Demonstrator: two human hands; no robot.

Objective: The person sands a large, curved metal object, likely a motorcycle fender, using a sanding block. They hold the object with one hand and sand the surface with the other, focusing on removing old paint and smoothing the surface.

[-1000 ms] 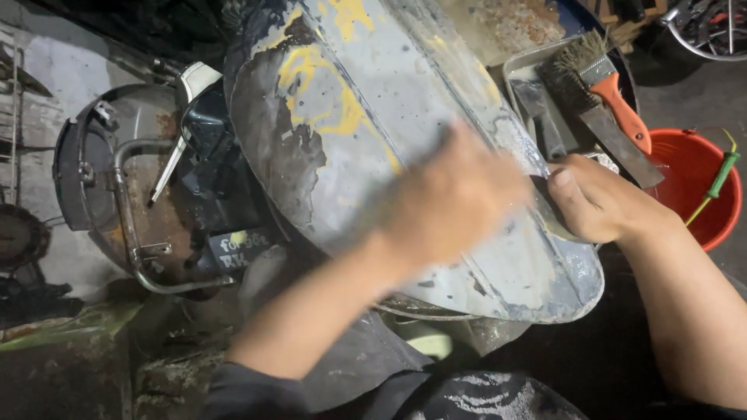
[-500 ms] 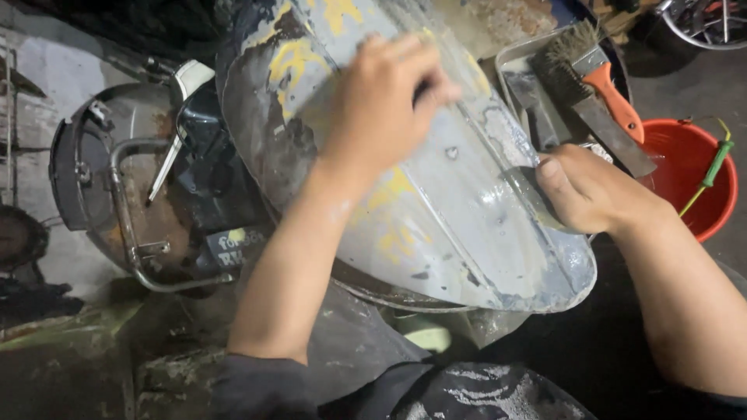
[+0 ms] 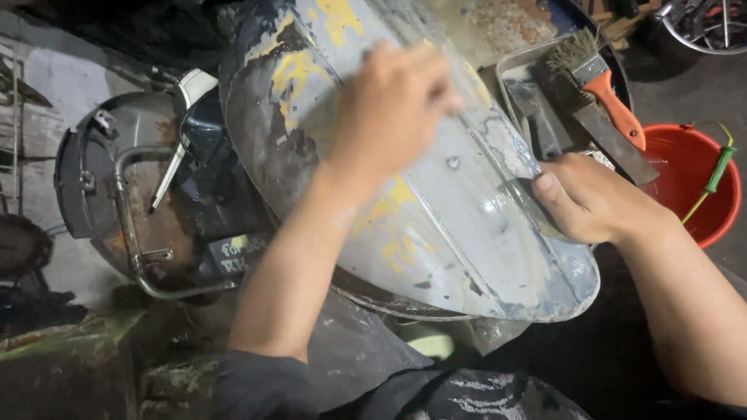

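While the large curved grey metal panel with flaking yellow paint (image 3: 436, 225) is pressed under the blurred left hand (image 3: 389, 109), its right edge is clamped by the right hand (image 3: 591, 198); slipping on the wet surface is judged possible.

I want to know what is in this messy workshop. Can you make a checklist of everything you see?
Surface: dark, dirty floor.
Job's things: curved grey metal panel with yellow paint patches, wet and worn.
Clutter: orange-handled paintbrush in a grey metal tray; red plastic bucket holding a green-handled tool; rusty round metal part.
Grippers: left hand blurred, flat on panel; right hand grips panel edge.
Cables: nothing seen.
Surroundings: wheel spokes, top right.
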